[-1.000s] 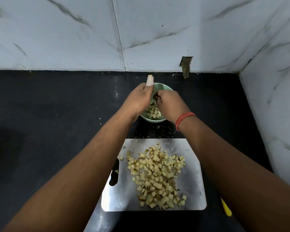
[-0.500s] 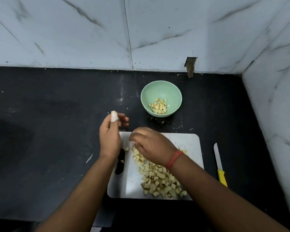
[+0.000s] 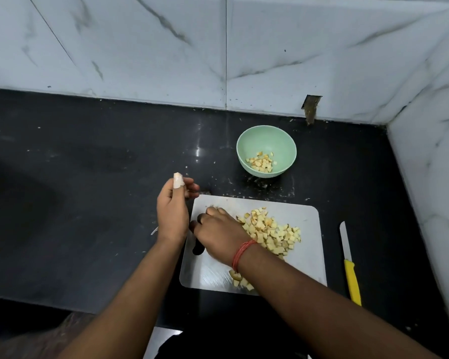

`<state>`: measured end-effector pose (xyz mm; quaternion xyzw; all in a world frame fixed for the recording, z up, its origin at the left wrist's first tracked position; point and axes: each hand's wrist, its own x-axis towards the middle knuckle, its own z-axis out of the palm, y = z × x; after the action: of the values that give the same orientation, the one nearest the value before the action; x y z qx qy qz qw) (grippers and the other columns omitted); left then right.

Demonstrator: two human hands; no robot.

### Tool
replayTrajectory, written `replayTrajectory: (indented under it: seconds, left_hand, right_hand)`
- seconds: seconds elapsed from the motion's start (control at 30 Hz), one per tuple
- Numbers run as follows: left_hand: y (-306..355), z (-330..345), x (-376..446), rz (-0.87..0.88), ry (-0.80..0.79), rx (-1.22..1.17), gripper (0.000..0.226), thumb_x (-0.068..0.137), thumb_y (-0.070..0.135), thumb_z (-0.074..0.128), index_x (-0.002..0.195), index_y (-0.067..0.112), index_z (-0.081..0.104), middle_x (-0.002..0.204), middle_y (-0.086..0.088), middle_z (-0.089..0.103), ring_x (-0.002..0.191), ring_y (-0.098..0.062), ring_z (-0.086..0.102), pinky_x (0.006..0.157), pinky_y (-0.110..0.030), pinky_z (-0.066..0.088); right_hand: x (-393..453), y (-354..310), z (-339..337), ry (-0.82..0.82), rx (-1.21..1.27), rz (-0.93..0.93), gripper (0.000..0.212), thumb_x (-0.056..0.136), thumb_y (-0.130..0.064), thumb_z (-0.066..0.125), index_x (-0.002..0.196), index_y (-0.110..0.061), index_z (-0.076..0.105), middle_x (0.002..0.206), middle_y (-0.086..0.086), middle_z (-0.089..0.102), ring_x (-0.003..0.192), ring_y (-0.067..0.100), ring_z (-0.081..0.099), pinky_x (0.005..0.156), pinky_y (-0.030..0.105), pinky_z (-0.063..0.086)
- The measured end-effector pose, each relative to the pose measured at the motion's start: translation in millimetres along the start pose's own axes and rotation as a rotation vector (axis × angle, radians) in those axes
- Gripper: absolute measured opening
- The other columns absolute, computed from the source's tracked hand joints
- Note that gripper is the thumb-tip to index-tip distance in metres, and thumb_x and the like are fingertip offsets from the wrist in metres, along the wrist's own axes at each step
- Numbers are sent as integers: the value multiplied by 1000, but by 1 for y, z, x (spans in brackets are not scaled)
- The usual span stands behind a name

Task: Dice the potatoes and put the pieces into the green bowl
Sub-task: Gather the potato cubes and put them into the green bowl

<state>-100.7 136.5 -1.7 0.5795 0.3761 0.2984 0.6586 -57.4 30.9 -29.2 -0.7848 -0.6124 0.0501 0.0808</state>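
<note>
No text, label, brand, number or sign can be read anywhere in this view.

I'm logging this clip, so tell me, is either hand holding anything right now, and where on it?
The right hand curls over diced potato pieces on the cutting board; a grip cannot be told. The left hand holds nothing visible.
</note>
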Motion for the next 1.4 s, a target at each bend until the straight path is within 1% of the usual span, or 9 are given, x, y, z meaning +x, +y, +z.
replayTrajectory:
  seconds: [0.13, 0.3, 0.53, 0.63, 0.77, 0.9, 1.03, 1.23, 1.4]
  left_hand:
    - [2, 3, -9, -10, -25, -21, 44, 109, 32, 44, 101, -6, 64, 84, -9, 68, 77, -14, 63, 75, -24, 55]
    - [-2, 1, -13, -28, -41, -37, 44, 109, 33, 45, 102, -7, 63, 86, -9, 67, 76, -15, 62, 76, -24, 55]
    - [-14, -15, -19, 17, -101, 88, 39, 108, 35, 45, 98, 5, 67, 88, -6, 71, 80, -14, 66, 81, -32, 57]
    - [-20, -20, -28, 38, -125, 190, 34, 108, 36, 46, 95, 14, 68, 91, 0, 72, 86, -12, 68, 84, -33, 55]
    - [-37, -19, -37, 295, -314, 501, 23, 105, 39, 48, 94, 27, 64, 96, 11, 64, 92, -6, 61, 79, -30, 48]
    - [-56, -14, -42, 443, -574, 726, 47, 98, 50, 45, 127, 17, 59, 133, 7, 54, 124, -6, 50, 104, -35, 45]
    - [-63, -10, -47, 591, -768, 885, 74, 95, 65, 48, 151, 18, 39, 161, 0, 29, 150, -14, 23, 124, -47, 22]
    - [-64, -9, -49, 947, -1083, 1267, 113, 80, 85, 49, 163, 25, 3, 170, -8, -7, 155, -24, -17, 123, -58, -10]
    - [-72, 0, -49, 996, -1090, 1323, 115, 79, 89, 43, 163, 22, 2, 170, -12, -6, 156, -29, -14, 122, -63, 1]
  right_hand:
    - [-2, 13, -1, 81, 43, 121, 13, 83, -11, 60, 95, -14, 62, 84, 3, 57, 85, 26, 51, 75, 38, 45]
    - [-7, 12, 2, 9, -6, 94, 11, 84, -16, 64, 95, -17, 66, 93, 1, 53, 93, 26, 48, 76, 38, 43]
    - [-19, 29, -6, 48, -24, 161, 34, 80, 1, 59, 109, -17, 65, 105, 2, 59, 99, 26, 49, 80, 38, 44]
    - [-22, 41, -13, 41, -4, 208, 24, 85, -8, 57, 104, -20, 66, 101, -3, 56, 100, 23, 47, 83, 37, 43]
    - [-30, 62, -13, -33, 123, 187, 23, 98, -30, 46, 112, -22, 62, 118, -6, 53, 110, 19, 45, 93, 40, 43]
    - [-64, 80, -17, -44, 241, 139, 29, 99, -30, 47, 125, -21, 57, 127, -5, 55, 119, 14, 46, 104, 33, 40]
    - [-111, 92, -26, 33, 255, 218, 58, 97, -53, 48, 147, -26, 38, 152, -6, 37, 141, 8, 28, 117, 29, 25]
    - [-163, 82, -19, -141, 82, 146, 105, 79, -86, 38, 157, -23, 6, 164, -5, -2, 150, 10, -11, 122, 37, -5]
    - [-164, 74, -8, -101, -3, 205, 102, 83, -83, 37, 157, -18, 11, 164, -1, -2, 150, 14, -12, 122, 46, 6]
